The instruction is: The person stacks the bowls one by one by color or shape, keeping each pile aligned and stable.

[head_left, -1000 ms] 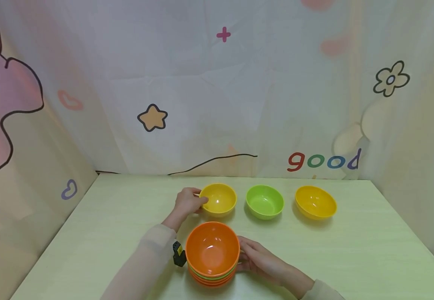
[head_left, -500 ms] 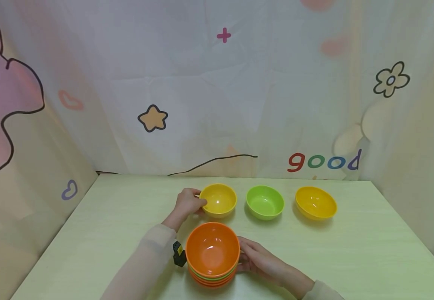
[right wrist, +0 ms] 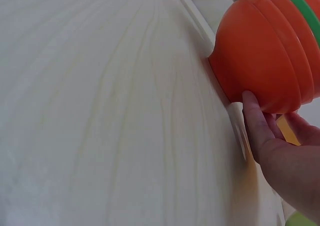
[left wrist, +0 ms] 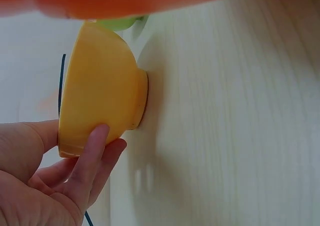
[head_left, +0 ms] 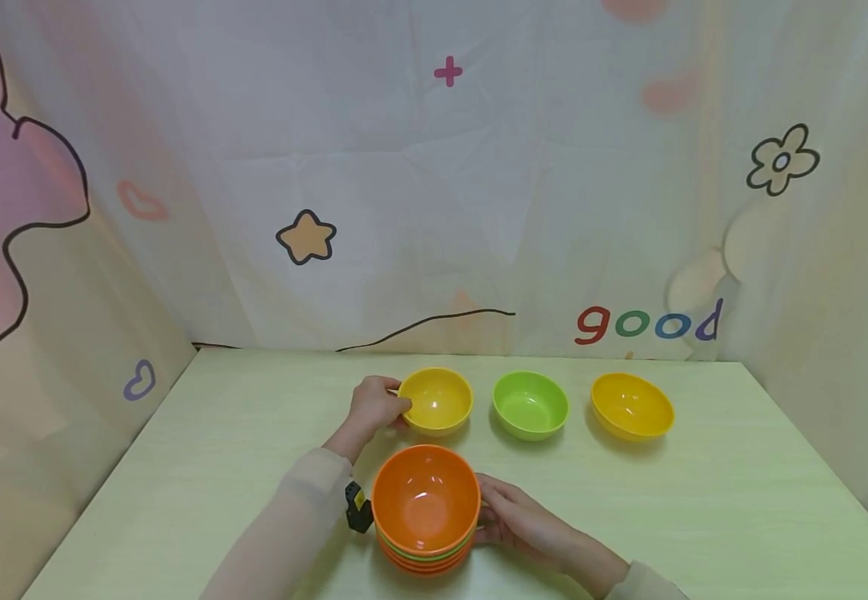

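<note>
My left hand (head_left: 376,405) pinches the left rim of a yellow bowl (head_left: 441,404), its thumb over the inside edge. The left wrist view has the fingers (left wrist: 92,153) against the outer wall of this upright bowl (left wrist: 102,86). Nearer the front stands a stack of bowls (head_left: 426,504); an orange bowl is on top, with a green one and more orange ones below. My right hand (head_left: 527,521) rests against the stack's right side. Extended fingers (right wrist: 255,118) touch the lowest orange bowl (right wrist: 255,56) in the right wrist view.
A green bowl (head_left: 530,406) and a deeper yellow bowl (head_left: 631,407) stand in a row right of the held bowl. A small black device (head_left: 358,508) sits by the left sleeve, close to the stack. A printed curtain (head_left: 374,167) closes off the pale table's (head_left: 726,500) back.
The left thumb and the yellow bowl have shifted very slightly to the left. The right hand, the stack and the other bowls look unmoved.
</note>
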Tool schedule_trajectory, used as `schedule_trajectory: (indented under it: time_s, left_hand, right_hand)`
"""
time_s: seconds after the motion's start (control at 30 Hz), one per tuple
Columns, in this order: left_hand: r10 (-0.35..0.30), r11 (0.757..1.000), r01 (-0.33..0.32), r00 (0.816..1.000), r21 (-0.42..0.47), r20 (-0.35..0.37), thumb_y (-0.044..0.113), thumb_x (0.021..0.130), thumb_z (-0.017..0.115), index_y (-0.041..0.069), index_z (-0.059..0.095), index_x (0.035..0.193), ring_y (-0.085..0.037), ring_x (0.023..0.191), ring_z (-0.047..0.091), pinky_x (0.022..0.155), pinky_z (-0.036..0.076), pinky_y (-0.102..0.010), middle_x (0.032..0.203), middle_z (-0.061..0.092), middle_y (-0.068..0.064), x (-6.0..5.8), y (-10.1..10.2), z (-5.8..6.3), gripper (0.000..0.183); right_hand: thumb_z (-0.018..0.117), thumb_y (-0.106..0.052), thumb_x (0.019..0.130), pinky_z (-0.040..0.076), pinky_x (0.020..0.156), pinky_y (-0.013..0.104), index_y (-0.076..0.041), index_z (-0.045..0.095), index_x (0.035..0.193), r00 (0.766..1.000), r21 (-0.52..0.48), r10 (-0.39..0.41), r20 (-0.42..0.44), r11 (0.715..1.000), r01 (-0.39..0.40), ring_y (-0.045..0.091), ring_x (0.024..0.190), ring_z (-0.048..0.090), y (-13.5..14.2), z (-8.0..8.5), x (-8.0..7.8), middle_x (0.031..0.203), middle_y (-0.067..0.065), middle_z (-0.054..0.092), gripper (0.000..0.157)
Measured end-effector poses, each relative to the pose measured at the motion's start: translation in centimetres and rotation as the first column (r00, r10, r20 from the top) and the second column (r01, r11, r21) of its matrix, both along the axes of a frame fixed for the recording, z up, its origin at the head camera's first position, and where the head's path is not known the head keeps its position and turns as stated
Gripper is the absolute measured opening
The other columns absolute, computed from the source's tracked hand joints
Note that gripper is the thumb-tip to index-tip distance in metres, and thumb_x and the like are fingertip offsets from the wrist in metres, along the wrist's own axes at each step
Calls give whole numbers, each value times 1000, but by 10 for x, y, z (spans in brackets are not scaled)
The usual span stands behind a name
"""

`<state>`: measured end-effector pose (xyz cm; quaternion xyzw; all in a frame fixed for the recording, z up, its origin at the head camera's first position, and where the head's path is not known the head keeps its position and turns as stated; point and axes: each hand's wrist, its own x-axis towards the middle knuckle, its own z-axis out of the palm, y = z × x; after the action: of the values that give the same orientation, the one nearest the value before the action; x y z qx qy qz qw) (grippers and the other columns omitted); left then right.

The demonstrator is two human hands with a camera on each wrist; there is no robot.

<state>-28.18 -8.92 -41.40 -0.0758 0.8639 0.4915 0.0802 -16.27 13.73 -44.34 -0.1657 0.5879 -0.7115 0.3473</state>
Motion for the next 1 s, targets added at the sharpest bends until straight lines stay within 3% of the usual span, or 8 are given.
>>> schedule_trajectory:
  time_s: [0.57, 1.0]
  left_hand:
    - [-31, 999, 31, 999, 29, -27, 3, 81, 64, -3, 58, 118, -16, 58, 65, 56, 55, -26, 98, 64, -20, 0, -14, 10, 38]
    - [-82, 996, 83, 996, 12, -35, 1, 80, 64, -4, 57, 118, -18, 59, 66, 55, 55, -27, 98, 64, -20, 7, -24, 32, 39]
  right_hand:
    - [39, -41, 97, 49, 90, 39, 3, 20, 144, 1000, 22, -14, 5, 1000, 13, 24, 114, 54, -1, 0, 1, 142, 22, 37, 67]
    - [40, -44, 96, 48, 91, 39, 3, 19, 144, 1000, 14, -3, 4, 1000, 3, 24, 114, 54, 0, 1, 0, 142, 22, 37, 70]
